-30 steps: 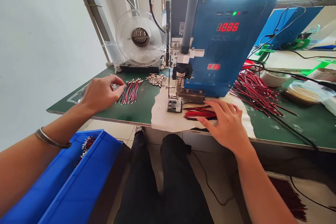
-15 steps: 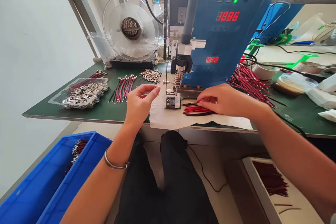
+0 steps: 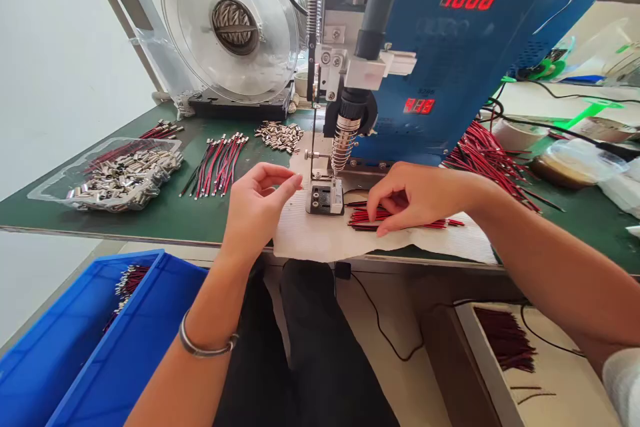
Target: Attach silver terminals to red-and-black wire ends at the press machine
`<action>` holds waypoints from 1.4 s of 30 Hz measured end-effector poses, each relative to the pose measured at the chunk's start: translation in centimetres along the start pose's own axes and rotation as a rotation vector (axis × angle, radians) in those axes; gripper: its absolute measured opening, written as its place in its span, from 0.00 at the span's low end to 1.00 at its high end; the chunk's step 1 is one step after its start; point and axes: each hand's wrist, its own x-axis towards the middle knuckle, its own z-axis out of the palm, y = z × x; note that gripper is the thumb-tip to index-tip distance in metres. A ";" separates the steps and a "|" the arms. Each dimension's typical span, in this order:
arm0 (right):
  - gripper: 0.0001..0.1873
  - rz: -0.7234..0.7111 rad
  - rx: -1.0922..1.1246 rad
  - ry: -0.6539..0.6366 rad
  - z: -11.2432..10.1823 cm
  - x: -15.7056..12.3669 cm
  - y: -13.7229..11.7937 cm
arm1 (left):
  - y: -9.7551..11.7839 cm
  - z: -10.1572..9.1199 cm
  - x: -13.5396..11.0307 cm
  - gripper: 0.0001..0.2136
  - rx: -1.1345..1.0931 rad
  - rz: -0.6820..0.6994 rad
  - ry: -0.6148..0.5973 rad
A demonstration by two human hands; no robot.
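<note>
My left hand [image 3: 260, 203] is closed in a pinch just left of the soldering machine's small black and silver fixture [image 3: 324, 198]. Anything between its fingertips is too small to make out. Over a bundle of red and black wires [image 3: 415, 219] on the pale ribbed cloth [image 3: 310, 240], my right hand [image 3: 410, 197] reaches down, thumb and forefinger apart at the left part of the bundle. Above the fixture stands the spring-wrapped soldering iron [image 3: 345, 140]. Left of my left hand lie a row of wires with metal ends [image 3: 215, 163] and a pile of small metal connectors [image 3: 281, 137].
A clear plastic tray of metal connectors [image 3: 133, 177] sits at the left. Behind the fixture rises the blue machine housing [image 3: 430, 67], beside a large clear reel [image 3: 190, 13]. More red and black wires [image 3: 495, 160] lie right. Blue bins [image 3: 165, 293] stand below the table.
The view has moved closer to the machine. My right hand's thumb and forefinger have parted and shifted toward the front of the wire bundle. My left hand keeps its pinch.
</note>
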 end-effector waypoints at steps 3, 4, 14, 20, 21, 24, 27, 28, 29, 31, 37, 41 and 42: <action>0.13 0.001 -0.056 0.001 0.6 0.0 0.3 | 0.7 0.5 0.0 0.08 0.010 0.039 0.010; 0.12 0.005 -0.070 0.003 0.6 0.0 0.4 | 0.8 0.8 0.1 0.08 0.006 0.049 0.020; 0.13 -0.031 -0.091 0.016 0.8 0.0 0.0 | 0.0 2.1 0.9 0.06 -0.070 -0.071 0.018; 0.14 -0.034 -0.110 0.031 0.6 -0.1 0.1 | 0.0 2.0 0.6 0.05 -0.071 -0.072 -0.023; 0.14 -0.028 -0.108 0.036 0.5 -0.1 0.3 | 0.0 2.1 0.6 0.05 -0.080 -0.067 -0.028; 0.14 0.000 -0.111 0.049 0.3 -0.2 0.8 | -0.2 2.0 0.5 0.05 -0.102 -0.034 -0.038; 0.13 0.012 -0.124 0.035 0.3 -0.2 0.9 | -0.6 1.8 0.4 0.06 -0.081 -0.017 -0.050; 0.12 0.009 -0.132 0.033 0.3 -0.1 0.8 | -0.7 1.8 0.4 0.06 -0.071 -0.017 -0.052; 0.11 0.005 -0.145 0.034 0.4 -0.1 0.8 | -0.8 1.7 0.4 0.06 -0.065 -0.015 -0.053; 0.09 0.001 -0.179 0.052 0.5 0.0 0.5 | -0.9 1.8 0.4 0.06 -0.074 -0.013 -0.049; 0.04 0.023 -0.203 0.123 0.7 0.1 0.4 | -0.8 1.8 0.4 0.06 -0.097 -0.010 -0.037; 0.03 -0.001 -0.187 0.154 0.7 -0.1 0.5 | -0.5 1.9 0.3 0.06 -0.113 -0.018 -0.026; 0.03 -0.008 -0.182 0.160 0.6 -0.2 0.6 | -0.5 2.0 0.3 0.06 -0.123 -0.019 -0.020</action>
